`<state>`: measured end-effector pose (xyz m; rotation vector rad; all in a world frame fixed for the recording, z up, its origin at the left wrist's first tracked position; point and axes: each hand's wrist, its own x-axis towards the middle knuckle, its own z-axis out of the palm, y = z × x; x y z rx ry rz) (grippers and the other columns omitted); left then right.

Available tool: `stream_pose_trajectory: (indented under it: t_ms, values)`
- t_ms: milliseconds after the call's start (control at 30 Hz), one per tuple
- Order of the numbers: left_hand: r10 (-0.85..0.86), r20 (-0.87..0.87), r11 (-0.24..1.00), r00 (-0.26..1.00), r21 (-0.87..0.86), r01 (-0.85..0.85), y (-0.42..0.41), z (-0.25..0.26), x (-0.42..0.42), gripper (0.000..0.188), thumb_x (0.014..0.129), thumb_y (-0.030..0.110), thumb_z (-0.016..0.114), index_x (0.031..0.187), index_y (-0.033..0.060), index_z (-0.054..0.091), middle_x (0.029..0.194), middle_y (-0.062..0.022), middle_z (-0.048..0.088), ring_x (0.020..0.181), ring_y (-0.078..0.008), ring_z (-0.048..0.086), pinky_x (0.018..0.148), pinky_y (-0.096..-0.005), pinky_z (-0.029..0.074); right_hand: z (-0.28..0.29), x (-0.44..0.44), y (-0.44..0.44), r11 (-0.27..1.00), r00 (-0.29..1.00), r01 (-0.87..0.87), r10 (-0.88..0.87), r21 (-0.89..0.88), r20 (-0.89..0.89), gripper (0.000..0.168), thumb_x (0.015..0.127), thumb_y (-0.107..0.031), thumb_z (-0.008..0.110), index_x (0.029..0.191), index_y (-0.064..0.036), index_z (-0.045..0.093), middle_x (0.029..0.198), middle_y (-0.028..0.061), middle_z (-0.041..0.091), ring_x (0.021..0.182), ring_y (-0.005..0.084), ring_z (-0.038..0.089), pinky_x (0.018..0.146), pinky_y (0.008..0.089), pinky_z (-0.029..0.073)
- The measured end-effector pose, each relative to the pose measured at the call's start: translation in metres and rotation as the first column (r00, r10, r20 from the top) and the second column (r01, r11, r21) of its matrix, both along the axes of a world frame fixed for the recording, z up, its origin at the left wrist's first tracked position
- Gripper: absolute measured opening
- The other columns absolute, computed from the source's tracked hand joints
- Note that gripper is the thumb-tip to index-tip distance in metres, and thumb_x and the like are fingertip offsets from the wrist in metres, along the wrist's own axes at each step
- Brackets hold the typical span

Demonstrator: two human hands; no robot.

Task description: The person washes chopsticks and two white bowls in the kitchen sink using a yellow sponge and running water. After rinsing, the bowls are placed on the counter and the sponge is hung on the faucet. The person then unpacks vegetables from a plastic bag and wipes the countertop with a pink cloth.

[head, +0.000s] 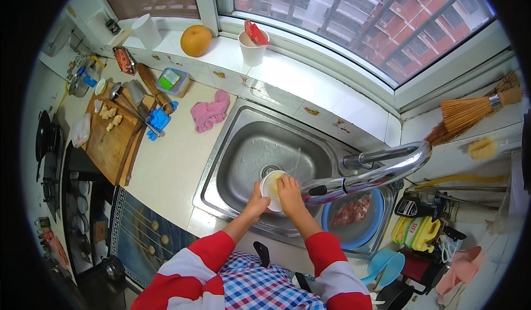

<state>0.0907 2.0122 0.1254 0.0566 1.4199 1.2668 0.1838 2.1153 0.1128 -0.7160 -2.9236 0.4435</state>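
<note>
Over the steel sink basin (249, 156) a small white bowl (267, 191) is tilted, with its inside facing up. My left hand (256, 202) grips the bowl's left and near side. Across the bowl's right rim lies my right hand (289, 191), with its fingers partly inside. A small pale yellow thing (277, 178) shows by those fingers; I cannot tell what it is or whether they grip it. Just below the bowl's far edge is the drain (271, 169). The chrome faucet (348, 183) reaches in from the right, its head close beside my right hand.
A blue basin (377, 223) holds raw meat (352, 211) in water. At left, ginger (108, 113), a ladle (128, 104) and a cleaver (136, 94) lie on a wooden cutting board (105, 148). A pink cloth (210, 111) lies left of the sink. A paper cup (252, 55) stands on the sill.
</note>
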Motion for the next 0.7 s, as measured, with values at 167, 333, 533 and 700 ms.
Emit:
stream_pose_trajectory:
  t_ms: [167, 333, 533, 700]
  values:
    - [0.063, -0.24, 0.998, 0.969, 0.002, -0.064, 0.004, -0.043, -0.004, 0.067, 0.065, -0.008, 0.04, 0.128, 0.01, 0.028, 0.115, -0.0136, 0.041, 0.101, -0.0284, 0.05, 0.067, -0.0398, 0.054, 0.013, -0.018, -0.024, 0.821, 0.943, 0.332, -0.3, -0.464, 0.145, 0.03, 0.069, -0.015, 0.059, 0.096, -0.003, 0.059, 0.095, 0.0161, 0.052, 0.089, 0.0344, 0.053, 0.077, 0.042, 0.043]
    - [-0.017, -0.234, 0.999, 0.972, 0.037, 0.027, 0.006, -0.037, -0.004, 0.065, 0.065, -0.008, 0.039, 0.127, 0.0083, 0.029, 0.113, -0.0127, 0.045, 0.099, -0.0254, 0.05, 0.063, -0.0354, 0.053, -0.025, 0.006, -0.001, 0.898, 0.994, 0.108, -0.11, -0.426, 0.019, 0.033, 0.067, -0.015, 0.059, 0.099, -0.006, 0.059, 0.093, 0.015, 0.051, 0.087, 0.0337, 0.052, 0.075, 0.0408, 0.043]
    - [0.035, -0.075, 0.999, 0.997, 0.01, -0.034, 0.015, -0.011, -0.005, 0.066, 0.065, -0.007, 0.039, 0.128, 0.0092, 0.029, 0.112, -0.0127, 0.047, 0.099, -0.0243, 0.051, 0.06, -0.0332, 0.052, -0.002, -0.006, -0.001, 0.99, 0.987, 0.11, -0.119, -0.089, -0.107, 0.032, 0.068, -0.01, 0.061, 0.099, -0.002, 0.055, 0.099, 0.0138, 0.05, 0.084, 0.0323, 0.052, 0.074, 0.0401, 0.043]
    - [-0.055, -0.286, 0.998, 0.957, -0.037, 0.046, 0.019, -0.03, -0.011, 0.067, 0.066, -0.007, 0.039, 0.129, 0.0114, 0.028, 0.114, -0.0125, 0.045, 0.099, -0.0253, 0.051, 0.066, -0.0358, 0.054, 0.001, -0.002, -0.007, 0.612, 0.978, 0.124, -0.209, -0.781, -0.009, 0.033, 0.074, -0.01, 0.058, 0.106, -0.001, 0.056, 0.103, 0.0188, 0.053, 0.096, 0.0377, 0.051, 0.085, 0.0387, 0.041]
